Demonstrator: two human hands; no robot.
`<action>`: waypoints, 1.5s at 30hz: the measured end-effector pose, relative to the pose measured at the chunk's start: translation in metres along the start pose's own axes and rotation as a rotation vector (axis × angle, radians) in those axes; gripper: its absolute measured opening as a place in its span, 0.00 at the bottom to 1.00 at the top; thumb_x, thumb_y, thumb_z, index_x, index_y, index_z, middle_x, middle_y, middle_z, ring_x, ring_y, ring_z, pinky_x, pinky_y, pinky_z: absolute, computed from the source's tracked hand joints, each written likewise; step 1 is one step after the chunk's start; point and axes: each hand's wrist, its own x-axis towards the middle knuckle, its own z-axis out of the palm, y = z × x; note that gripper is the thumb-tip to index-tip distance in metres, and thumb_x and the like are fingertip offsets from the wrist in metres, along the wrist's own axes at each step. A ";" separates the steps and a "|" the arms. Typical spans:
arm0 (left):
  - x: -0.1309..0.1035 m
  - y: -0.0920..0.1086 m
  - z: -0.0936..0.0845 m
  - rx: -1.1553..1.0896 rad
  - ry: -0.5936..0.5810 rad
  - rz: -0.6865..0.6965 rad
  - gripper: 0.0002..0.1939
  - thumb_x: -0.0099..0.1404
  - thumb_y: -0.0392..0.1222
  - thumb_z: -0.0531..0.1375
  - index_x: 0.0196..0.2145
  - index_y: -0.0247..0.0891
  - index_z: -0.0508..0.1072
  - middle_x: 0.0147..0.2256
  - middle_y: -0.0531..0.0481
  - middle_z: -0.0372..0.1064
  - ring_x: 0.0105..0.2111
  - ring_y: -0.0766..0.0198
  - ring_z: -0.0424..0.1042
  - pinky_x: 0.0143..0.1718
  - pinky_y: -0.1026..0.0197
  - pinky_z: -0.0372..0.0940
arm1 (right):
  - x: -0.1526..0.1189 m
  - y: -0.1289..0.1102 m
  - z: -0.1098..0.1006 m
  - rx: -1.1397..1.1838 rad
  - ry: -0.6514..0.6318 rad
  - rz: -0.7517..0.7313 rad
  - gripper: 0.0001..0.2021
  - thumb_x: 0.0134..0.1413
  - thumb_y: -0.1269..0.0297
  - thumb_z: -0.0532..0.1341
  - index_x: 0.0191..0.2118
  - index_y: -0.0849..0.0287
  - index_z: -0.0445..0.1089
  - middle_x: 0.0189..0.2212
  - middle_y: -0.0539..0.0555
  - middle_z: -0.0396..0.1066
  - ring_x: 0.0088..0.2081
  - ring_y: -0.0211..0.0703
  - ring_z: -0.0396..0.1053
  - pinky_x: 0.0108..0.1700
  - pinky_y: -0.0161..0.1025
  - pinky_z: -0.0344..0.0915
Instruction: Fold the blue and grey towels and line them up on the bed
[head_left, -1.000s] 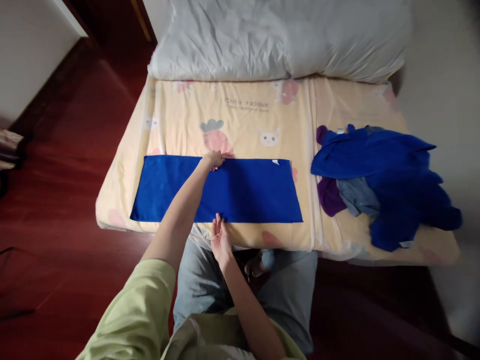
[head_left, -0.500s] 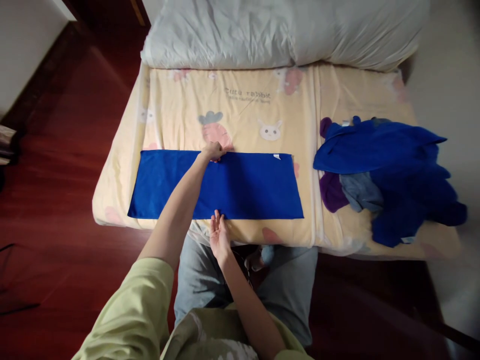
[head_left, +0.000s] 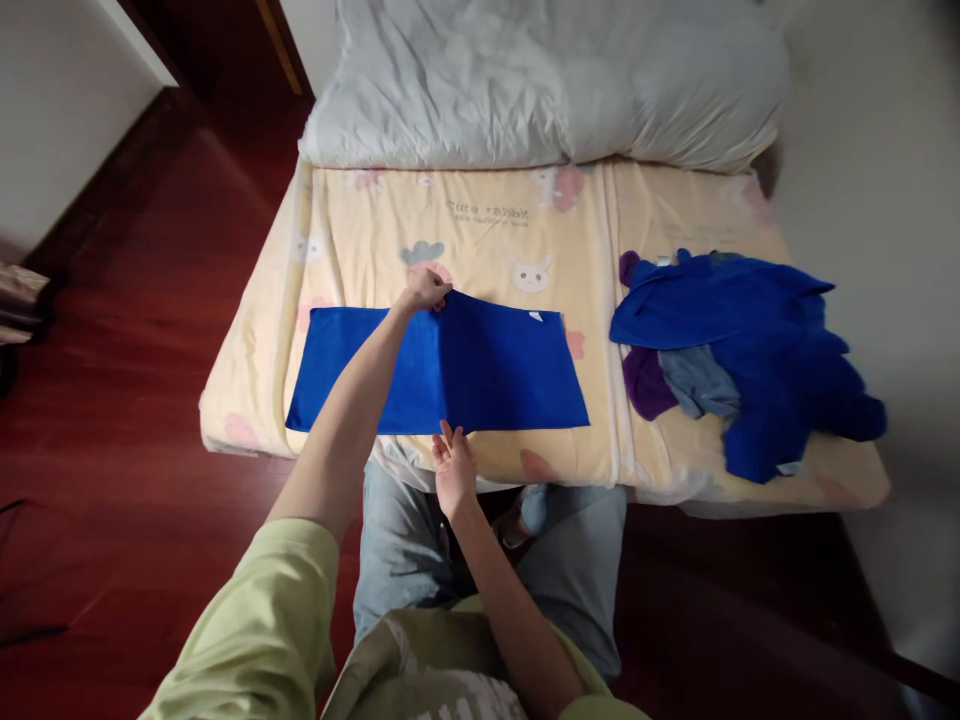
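The blue cloth [head_left: 517, 370] lies spread lengthwise on the near part of the bed's yellow sheet [head_left: 480, 245], directly in front of the person. Taking the cloth as the dial, the left hand [head_left: 427, 290] is at twelve o'clock, its fingers closed in a pinch on the far edge, which rises there to a small peak; a crease runs from the peak toward six o'clock. The right hand [head_left: 455, 470] is at six, palm turned up, fingers partly curled and a little apart, fingertips at the near edge; whether they grip the fabric cannot be told. A small white tag [head_left: 535, 316] shows at two o'clock on the cloth. At three, apart from it, sits a rumpled heap of blue, purple and grey cloths [head_left: 765, 310]. A pale quilt [head_left: 525, 90] lies farther off at twelve.
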 end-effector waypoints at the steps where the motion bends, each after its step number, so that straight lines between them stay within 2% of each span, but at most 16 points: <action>1: -0.007 0.006 -0.006 -0.027 0.012 0.004 0.13 0.71 0.39 0.58 0.38 0.26 0.79 0.33 0.40 0.77 0.35 0.60 0.78 0.41 0.59 0.72 | -0.004 -0.007 0.001 -0.009 0.005 -0.030 0.13 0.61 0.51 0.67 0.39 0.52 0.67 0.52 0.55 0.79 0.46 0.42 0.79 0.52 0.44 0.74; 5: -0.038 0.027 -0.033 -0.177 0.096 0.039 0.12 0.70 0.41 0.61 0.32 0.29 0.76 0.29 0.42 0.76 0.32 0.60 0.77 0.36 0.61 0.72 | -0.024 -0.040 0.006 -0.024 -0.016 -0.171 0.19 0.54 0.47 0.71 0.41 0.56 0.69 0.50 0.60 0.79 0.46 0.45 0.79 0.46 0.41 0.75; 8: -0.066 0.039 -0.053 -0.319 0.153 0.080 0.14 0.68 0.45 0.63 0.29 0.32 0.74 0.28 0.42 0.76 0.30 0.60 0.77 0.32 0.63 0.70 | -0.039 -0.069 0.008 -0.030 -0.029 -0.292 0.23 0.50 0.45 0.74 0.42 0.56 0.71 0.50 0.58 0.79 0.47 0.45 0.78 0.42 0.37 0.75; 10: -0.088 0.045 -0.067 -0.406 0.186 0.104 0.14 0.67 0.47 0.63 0.29 0.34 0.73 0.30 0.42 0.77 0.30 0.61 0.77 0.29 0.64 0.68 | -0.050 -0.090 0.009 -0.056 -0.044 -0.368 0.24 0.46 0.46 0.76 0.40 0.56 0.72 0.46 0.57 0.80 0.44 0.43 0.78 0.40 0.35 0.75; 14: -0.143 0.050 -0.097 -0.518 0.272 0.168 0.17 0.66 0.54 0.65 0.32 0.36 0.74 0.34 0.43 0.79 0.31 0.63 0.77 0.27 0.67 0.64 | -0.072 -0.144 0.008 -0.156 -0.156 -0.527 0.24 0.39 0.47 0.79 0.33 0.58 0.73 0.35 0.53 0.78 0.33 0.39 0.74 0.36 0.35 0.74; 18: -0.208 0.045 -0.123 -0.525 0.313 0.225 0.20 0.61 0.58 0.67 0.30 0.36 0.75 0.35 0.43 0.79 0.29 0.65 0.74 0.24 0.69 0.59 | -0.095 -0.209 0.010 -0.361 -0.244 -0.697 0.24 0.42 0.43 0.76 0.31 0.60 0.73 0.28 0.50 0.73 0.27 0.35 0.69 0.32 0.35 0.71; 22: -0.276 0.030 -0.128 -0.519 0.348 0.275 0.23 0.57 0.61 0.69 0.25 0.36 0.75 0.25 0.48 0.70 0.24 0.67 0.66 0.21 0.68 0.53 | -0.118 -0.266 0.020 -0.494 -0.316 -0.816 0.25 0.42 0.41 0.76 0.30 0.59 0.73 0.23 0.47 0.69 0.24 0.33 0.66 0.29 0.32 0.69; 24: -0.306 0.023 -0.124 -0.513 0.387 0.287 0.23 0.56 0.61 0.70 0.24 0.36 0.75 0.21 0.51 0.64 0.23 0.67 0.63 0.21 0.67 0.52 | -0.129 -0.287 0.024 -0.540 -0.386 -0.833 0.25 0.42 0.42 0.76 0.30 0.59 0.72 0.21 0.45 0.66 0.22 0.31 0.64 0.26 0.30 0.66; 27: -0.340 0.017 -0.118 -0.521 0.411 0.309 0.23 0.56 0.62 0.70 0.24 0.37 0.76 0.22 0.51 0.63 0.26 0.66 0.63 0.23 0.66 0.55 | -0.148 -0.308 0.029 -0.622 -0.455 -0.851 0.25 0.43 0.42 0.76 0.28 0.58 0.70 0.18 0.43 0.61 0.19 0.30 0.61 0.22 0.28 0.61; 32: -0.372 0.018 -0.116 -0.550 0.396 0.316 0.24 0.57 0.62 0.70 0.23 0.37 0.73 0.25 0.49 0.65 0.27 0.66 0.64 0.24 0.66 0.57 | -0.180 -0.326 0.035 -0.740 -0.444 -0.858 0.26 0.40 0.42 0.78 0.30 0.59 0.72 0.15 0.41 0.57 0.16 0.30 0.59 0.19 0.29 0.64; 36: -0.386 0.021 -0.114 -0.563 0.387 0.311 0.25 0.57 0.63 0.70 0.25 0.37 0.75 0.25 0.49 0.65 0.26 0.67 0.64 0.24 0.66 0.57 | -0.192 -0.331 0.037 -0.724 -0.395 -0.906 0.26 0.37 0.46 0.80 0.30 0.61 0.73 0.18 0.43 0.63 0.16 0.29 0.60 0.20 0.30 0.68; 40: -0.390 0.018 -0.108 -0.621 0.358 0.298 0.25 0.54 0.63 0.72 0.26 0.36 0.75 0.25 0.50 0.66 0.26 0.67 0.65 0.24 0.66 0.59 | -0.194 -0.335 0.033 -0.718 -0.349 -0.912 0.26 0.34 0.48 0.82 0.32 0.61 0.74 0.22 0.48 0.72 0.20 0.33 0.69 0.20 0.29 0.68; 45: -0.382 0.012 -0.106 -0.677 0.382 0.246 0.23 0.50 0.58 0.75 0.28 0.36 0.76 0.25 0.49 0.67 0.25 0.67 0.67 0.24 0.66 0.59 | -0.196 -0.339 0.026 -0.744 -0.319 -0.883 0.26 0.33 0.51 0.83 0.33 0.62 0.74 0.25 0.51 0.75 0.23 0.37 0.74 0.20 0.28 0.69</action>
